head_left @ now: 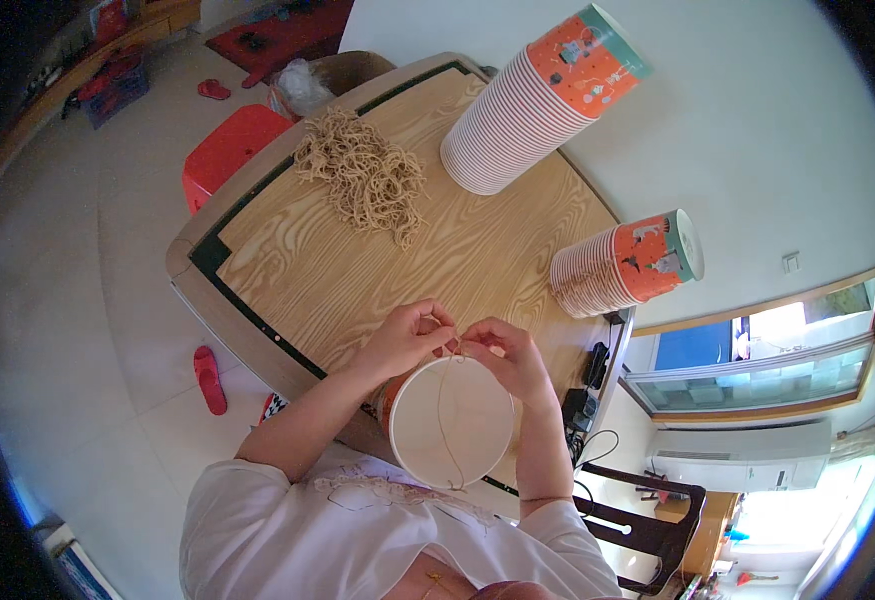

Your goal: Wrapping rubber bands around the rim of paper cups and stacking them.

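Both my hands, left hand [403,340] and right hand [506,355], pinch a thin string [442,420] at the far rim of the paper cup [450,422].

One head-worn fisheye looks steeply down from close above the wooden table [398,250]. Edges bend toward its rim.

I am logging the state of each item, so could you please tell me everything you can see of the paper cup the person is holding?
The paper cup is a round tub, plain cream-white inside and empty, with an orange printed outer wall showing at its left edge. It is tilted so its open mouth faces the camera, held at the near table edge. The left hand and right hand meet at its upper rim, pinching a thin tan string that hangs in a loop across the opening.
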`<state>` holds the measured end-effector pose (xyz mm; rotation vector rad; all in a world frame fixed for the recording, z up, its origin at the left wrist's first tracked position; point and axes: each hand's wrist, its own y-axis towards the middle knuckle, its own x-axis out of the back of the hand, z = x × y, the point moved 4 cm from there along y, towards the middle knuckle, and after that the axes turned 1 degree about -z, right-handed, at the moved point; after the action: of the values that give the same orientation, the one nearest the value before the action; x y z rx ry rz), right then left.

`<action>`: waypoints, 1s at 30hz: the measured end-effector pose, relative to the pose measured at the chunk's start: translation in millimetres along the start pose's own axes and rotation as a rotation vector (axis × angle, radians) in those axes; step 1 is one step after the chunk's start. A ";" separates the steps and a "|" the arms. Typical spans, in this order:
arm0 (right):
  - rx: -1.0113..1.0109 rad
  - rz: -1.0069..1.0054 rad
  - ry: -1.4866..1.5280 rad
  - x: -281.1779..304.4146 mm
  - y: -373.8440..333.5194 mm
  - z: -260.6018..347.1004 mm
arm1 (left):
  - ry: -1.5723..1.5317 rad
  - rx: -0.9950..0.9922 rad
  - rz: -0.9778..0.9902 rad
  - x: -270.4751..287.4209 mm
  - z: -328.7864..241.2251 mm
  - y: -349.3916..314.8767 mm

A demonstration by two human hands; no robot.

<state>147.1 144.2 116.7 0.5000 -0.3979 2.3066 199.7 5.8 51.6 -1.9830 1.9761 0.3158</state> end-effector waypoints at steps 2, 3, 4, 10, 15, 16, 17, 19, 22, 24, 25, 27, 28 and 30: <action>0.022 0.016 0.021 -0.4 0.8 1.2 | -0.004 0.003 0.004 0.2 3.7 0.6; -0.002 0.022 0.034 -0.2 1.2 1.9 | -0.004 0.003 0.004 0.2 3.1 0.5; -0.027 0.028 0.047 -0.2 1.4 1.8 | -0.014 0.015 -0.005 0.6 2.3 -0.1; 0.008 -0.014 0.013 2.6 2.2 -13.2 | 0.275 -0.031 0.006 2.1 -8.3 -7.0; 0.048 -0.054 -0.043 -0.1 3.2 -6.4 | 0.360 -0.032 -0.032 1.3 -7.6 -8.3; 0.052 -0.062 -0.062 -0.2 3.4 -5.9 | 0.356 -0.036 -0.045 1.5 -6.8 -8.0; 0.051 -0.061 -0.061 -0.6 3.6 -6.2 | 0.352 -0.040 -0.059 1.7 -6.7 -7.8; 0.055 -0.077 -0.078 0.5 3.8 -7.7 | 0.357 -0.057 -0.060 -0.4 -10.4 -7.2; 0.066 -0.087 -0.133 -0.3 3.8 -6.2 | 0.371 -0.076 -0.072 -0.5 -13.3 -9.4; 0.067 -0.091 -0.139 -1.6 3.3 -3.7 | 0.384 -0.074 -0.080 -0.8 -15.0 -10.8; 0.066 -0.097 -0.141 -1.6 3.1 -2.6 | 0.394 -0.068 -0.085 -1.5 -16.7 -11.4; 0.052 -0.104 -0.159 -2.3 2.6 -1.1 | 0.403 -0.061 -0.090 -2.3 -17.1 -11.2; 0.039 -0.111 -0.179 -2.4 2.3 -0.5 | 0.439 -0.082 -0.094 -2.6 -17.3 -10.8; 0.051 -0.112 -0.194 -2.5 1.8 2.4 | 0.475 -0.104 -0.098 -2.4 -17.1 -10.0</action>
<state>147.9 140.5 117.4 0.7560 -0.3944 2.1716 208.4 1.4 69.0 -2.3846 2.1543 -0.0899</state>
